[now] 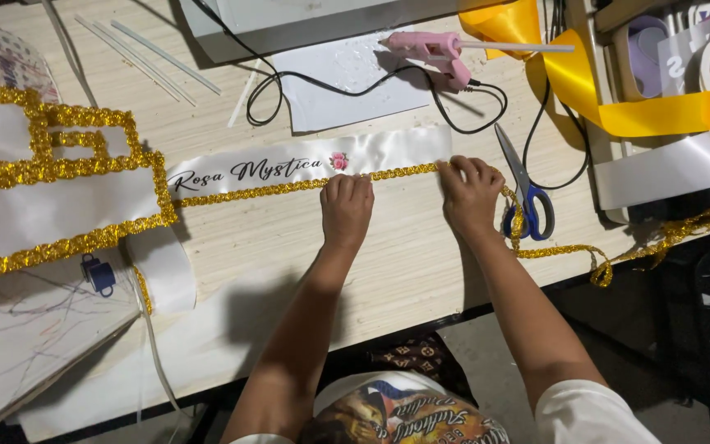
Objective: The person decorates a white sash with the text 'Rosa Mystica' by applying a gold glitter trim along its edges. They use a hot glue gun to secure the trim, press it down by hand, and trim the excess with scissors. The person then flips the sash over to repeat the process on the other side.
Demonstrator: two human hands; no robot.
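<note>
A white satin ribbon (388, 150) with black script and a small pink flower lies across the wooden table (404, 263). Gold glitter trim (256, 192) runs along its lower edge. My left hand (346, 210) presses fingertips down on the trim near the ribbon's middle. My right hand (470, 193) presses the trim at the ribbon's right end, where the loose trim (564, 252) trails off to the right over the table edge.
Blue-handled scissors (526, 197) lie just right of my right hand. A pink glue gun (433, 51) with black cord rests on white paper behind. Yellow ribbon (618, 111) at the back right, glue sticks (145, 53) at the back left, gold-trimmed white pieces (51, 205) at the left.
</note>
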